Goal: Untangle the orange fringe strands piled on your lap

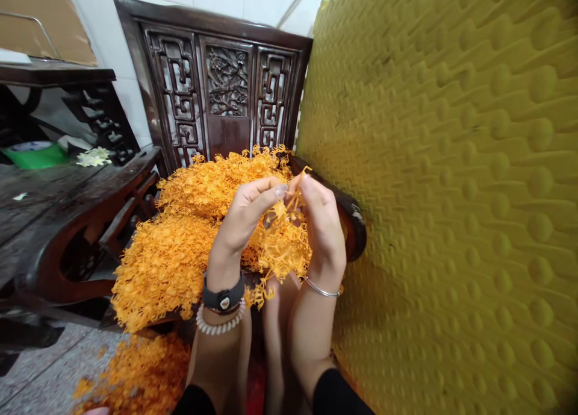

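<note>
Left hand: my left hand (246, 213), with a dark wristwatch (223, 297) and a white bead bracelet (221, 324) on the wrist, has thumb and forefinger closed in a pinch on a thin orange lace-like plastic sprig (295, 192).
Right hand: my right hand (323, 228), with a thin silver bangle (321, 290), meets it tip to tip. Thumb and forefinger are closed on the same sprig from the other side.
Other fingers: they curl loosely, and I cannot tell how much of the load they carry.
Thing in hand: the sprig sits right between the two sets of fingertips. A loose orange clump (282, 246) of the same stuff hangs just below them, against both palms.
Beyond the fingertips: the big heap of orange sprigs (180, 246) lies on the seat of the carved dark wooden chair (226, 84), spreading away to the left of my left fingers.
Below the wrists: more orange bits lie spilled on the grey floor (135, 367).
Right of the right fingers: the chair's rounded armrest (347, 216) is near. Past it a tall yellow embossed sheet (451, 192) stands close by.
Far left: a green bowl (36, 155) and some white petals (93, 157) on a dark bench, well apart from the hands.
Doing it well, as I judge it: I would pinch close to where the strands snag, with the tips near each other, and ease them apart gently. These sprigs look thin and likely to tear or drag the clump along. Working over the heap would let dropped bits land there, not on the floor.
</note>
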`<state>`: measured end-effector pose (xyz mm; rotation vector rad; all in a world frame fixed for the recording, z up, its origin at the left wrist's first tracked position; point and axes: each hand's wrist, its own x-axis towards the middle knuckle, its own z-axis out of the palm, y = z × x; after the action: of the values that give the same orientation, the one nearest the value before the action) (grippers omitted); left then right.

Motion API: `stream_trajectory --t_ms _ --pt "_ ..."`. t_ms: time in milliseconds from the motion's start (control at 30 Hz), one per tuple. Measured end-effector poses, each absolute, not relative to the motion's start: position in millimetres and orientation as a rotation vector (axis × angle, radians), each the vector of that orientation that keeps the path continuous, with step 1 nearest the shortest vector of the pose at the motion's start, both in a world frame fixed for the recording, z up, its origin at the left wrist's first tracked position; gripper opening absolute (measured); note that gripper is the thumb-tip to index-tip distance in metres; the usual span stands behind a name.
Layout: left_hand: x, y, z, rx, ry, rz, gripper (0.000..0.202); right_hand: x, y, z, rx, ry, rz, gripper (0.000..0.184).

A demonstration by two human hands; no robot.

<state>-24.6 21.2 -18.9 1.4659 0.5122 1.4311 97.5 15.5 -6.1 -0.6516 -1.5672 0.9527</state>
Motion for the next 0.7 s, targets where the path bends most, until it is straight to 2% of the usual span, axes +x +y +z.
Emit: stream_trajectory --t_ms 133,267,367,533,700 --pt "-28 24 -19 1.499 0.677 1.575 0.034 99 17 -9 -0.668 -1.706 0.953 0.027" --pt "-34 20 -17 1.814 0.825 1.512 0.04 98 23 -12 -0.713 -1.625 0.877 0.027" --pt "-33 15 -16 1.852 0.896 1.553 0.041 95 23 -13 -0.636 -1.579 0.985 0.025" --pt "-21 3 -13 1.441 0.444 1.585 0.052 82 12 -9 -0.147 -1.328 1.316 0.032" --pt "-14 -9 -5 1.152 0.223 1.402 0.057 64 2 -6 0.182 -1.206 1.409 0.038"
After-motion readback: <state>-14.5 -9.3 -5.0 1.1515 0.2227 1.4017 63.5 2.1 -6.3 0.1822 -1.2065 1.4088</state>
